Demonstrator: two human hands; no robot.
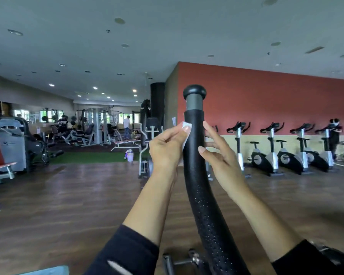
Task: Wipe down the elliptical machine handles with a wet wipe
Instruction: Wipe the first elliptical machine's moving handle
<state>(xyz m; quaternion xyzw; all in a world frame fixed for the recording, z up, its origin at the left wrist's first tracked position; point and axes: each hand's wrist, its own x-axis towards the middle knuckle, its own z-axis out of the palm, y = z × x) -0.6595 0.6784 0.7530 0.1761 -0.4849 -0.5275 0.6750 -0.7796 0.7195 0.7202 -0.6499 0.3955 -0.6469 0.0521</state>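
Head cam: left hand (167, 147) had its fingers pinched on the wipe (186, 133), pressing it against the left side of the black foam handle (195, 165), near the top. Right hand (219, 157) was on the other side, fingers straight and apart, thumb tip touching the foam. Only readable mark was an X logo on the grey machine (10, 139) far left.
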